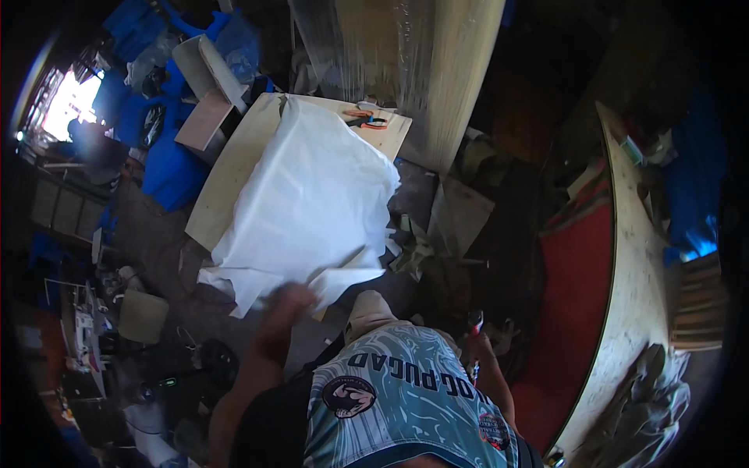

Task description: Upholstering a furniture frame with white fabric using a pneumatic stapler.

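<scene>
Got thin, wrinkly white cloth [304,187] draped over a pale wooden board [214,187], loose near edge right at the left hand [292,303]. Too blurry to tell if gripping. Got a small red tool [475,321] clutched in the right hand [484,348]. Also spotting orange-handled pliers [367,120] on the board, film-wrapped panels [398,62] behind, red panel [568,281] off right.

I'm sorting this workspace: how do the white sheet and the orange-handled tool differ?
The white sheet is large, the orange-handled tool small. The sheet covers much of the wooden board; the tool lies near one far corner. Both rest on that board.
</scene>
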Available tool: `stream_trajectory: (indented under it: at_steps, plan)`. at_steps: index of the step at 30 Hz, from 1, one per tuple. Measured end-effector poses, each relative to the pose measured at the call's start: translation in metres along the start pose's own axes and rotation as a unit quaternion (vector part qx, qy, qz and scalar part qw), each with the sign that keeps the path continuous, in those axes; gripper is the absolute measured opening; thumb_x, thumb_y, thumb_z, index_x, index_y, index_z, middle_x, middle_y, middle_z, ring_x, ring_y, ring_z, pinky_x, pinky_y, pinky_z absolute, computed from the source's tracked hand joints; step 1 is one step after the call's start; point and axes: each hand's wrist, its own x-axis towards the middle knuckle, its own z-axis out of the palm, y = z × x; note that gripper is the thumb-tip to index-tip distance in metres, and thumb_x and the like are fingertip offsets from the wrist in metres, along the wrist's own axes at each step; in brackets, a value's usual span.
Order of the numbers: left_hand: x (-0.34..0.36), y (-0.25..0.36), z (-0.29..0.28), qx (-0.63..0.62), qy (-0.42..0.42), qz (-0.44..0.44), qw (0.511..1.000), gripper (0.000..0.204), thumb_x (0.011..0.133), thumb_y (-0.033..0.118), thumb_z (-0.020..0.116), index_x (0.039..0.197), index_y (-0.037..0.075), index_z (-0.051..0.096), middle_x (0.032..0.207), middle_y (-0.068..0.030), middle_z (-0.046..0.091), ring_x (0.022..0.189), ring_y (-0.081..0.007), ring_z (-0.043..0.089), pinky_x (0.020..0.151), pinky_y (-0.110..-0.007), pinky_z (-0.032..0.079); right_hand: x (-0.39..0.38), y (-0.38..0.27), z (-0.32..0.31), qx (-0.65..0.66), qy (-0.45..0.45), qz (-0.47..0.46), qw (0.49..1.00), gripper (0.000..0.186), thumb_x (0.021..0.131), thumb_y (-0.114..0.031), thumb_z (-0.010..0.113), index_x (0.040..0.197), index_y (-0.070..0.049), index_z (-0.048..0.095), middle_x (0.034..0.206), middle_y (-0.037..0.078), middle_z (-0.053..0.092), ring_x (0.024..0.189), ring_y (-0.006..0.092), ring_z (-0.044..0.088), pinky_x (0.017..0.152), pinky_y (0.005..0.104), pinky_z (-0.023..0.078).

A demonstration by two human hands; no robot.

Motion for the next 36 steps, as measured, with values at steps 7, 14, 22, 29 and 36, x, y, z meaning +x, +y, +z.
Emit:
stream_trajectory:
  at_steps: [7, 14, 22, 29, 36]
  plan:
    - [0.048, -0.085, 0.173, -0.327, -0.082, -0.059, 0.94, 0.042, 0.088, 0.05, 0.06, 0.107, 0.013, 0.068, 0.086, -0.0196, 0.066, 0.076, -0.0341, 0.065, 0.066, -0.049, 0.051, 0.01, -0.022, -0.055, 0.3, 0.066, 0.274, 0.911, 0.021, 0.086, -0.029, 0.058, 0.097, -0.011, 0.062, 0.081, 0.012, 0.065, 0.081, 0.0359, 0.066, 0.066, 0.0446, 0.053]
    - [0.11, -0.076, 0.184, -0.038, 0.373, 0.219, 0.901, 0.041, 0.086, 0.015, 0.054, 0.127, 0.007, 0.056, 0.09, -0.0177, 0.063, 0.081, -0.0354, 0.062, 0.076, -0.048, 0.051, 0.037, -0.055, -0.116, 0.223, -0.014, 0.22, 0.95, 0.027, 0.085, -0.026, 0.058, 0.107, -0.01, 0.057, 0.089, 0.015, 0.064, 0.087, 0.0376, 0.065, 0.071, 0.0463, 0.052]
    - [0.113, -0.048, 0.233, -0.652, 0.251, 0.051, 0.714, 0.038, 0.097, 0.023, 0.047, 0.131, 0.008, 0.053, 0.128, -0.0192, 0.057, 0.112, -0.0347, 0.057, 0.099, -0.046, 0.044, 0.155, -0.098, -0.194, 0.094, -0.101, 0.112, 0.984, 0.038, 0.084, -0.024, 0.059, 0.119, -0.009, 0.051, 0.097, 0.02, 0.063, 0.094, 0.0397, 0.064, 0.076, 0.0483, 0.052]
    - [0.033, 0.034, 0.2, -0.51, 0.194, -0.156, 0.824, 0.036, 0.094, 0.026, 0.051, 0.112, -0.002, 0.063, 0.11, -0.0256, 0.064, 0.107, -0.0412, 0.059, 0.093, -0.044, 0.047, 0.357, -0.163, -0.297, 0.016, -0.061, -0.043, 0.997, 0.049, 0.083, -0.022, 0.059, 0.129, -0.009, 0.045, 0.104, 0.024, 0.063, 0.1, 0.0415, 0.062, 0.081, 0.05, 0.051]
    - [-0.029, 0.128, 0.157, -0.577, 0.142, -0.218, 0.774, 0.037, 0.092, 0.029, 0.051, 0.111, 0.001, 0.064, 0.107, -0.0251, 0.065, 0.104, -0.0382, 0.062, 0.09, -0.043, 0.049, 0.491, -0.299, -0.4, -0.121, 0.021, -0.224, 0.967, 0.051, 0.086, -0.016, 0.057, 0.133, -0.005, 0.041, 0.12, 0.023, 0.059, 0.113, 0.0414, 0.057, 0.091, 0.0496, 0.05]
